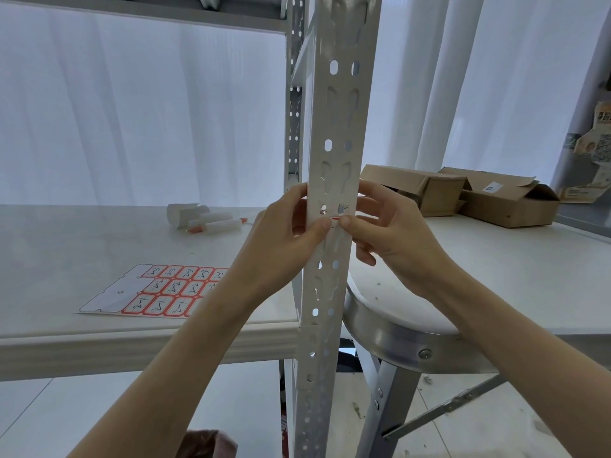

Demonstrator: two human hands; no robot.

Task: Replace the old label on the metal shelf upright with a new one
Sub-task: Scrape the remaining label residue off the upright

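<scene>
Metal upright [337, 127] stands vertical at the front right corner of the shelf board [82, 246], white, punched with oval and keyhole slots.

Label [332, 215]: on the upright's front face, level with a pair of oval holes. Only a thin red border line shows, just above the thumbs. Writing not legible.

Left hand [287, 236]: fingers curled round the upright's left edge, thumb [317, 228] pressed flat on the front face at the label's lower edge.

Right hand [390, 236]: fingers wrapped behind the right edge, thumb [347, 223] on the front face. The two thumb tips are nearly touching, so both hands are clamped on the upright with the label under the thumbs.

Label sheet [165, 290] lies flat near the shelf board's front edge, left of the upright. It has red-bordered stickers in rows with handwritten marks, and its left part is peeled bare.

Markers [215, 223], white with orange ends, lie farther back toward the middle of the board beside a white folded packet.

Right of the upright is a round stool [406, 338] with a metal rim. Beyond it stands a white table [496, 259] with open cardboard boxes [429, 190] along its far edge.
</scene>
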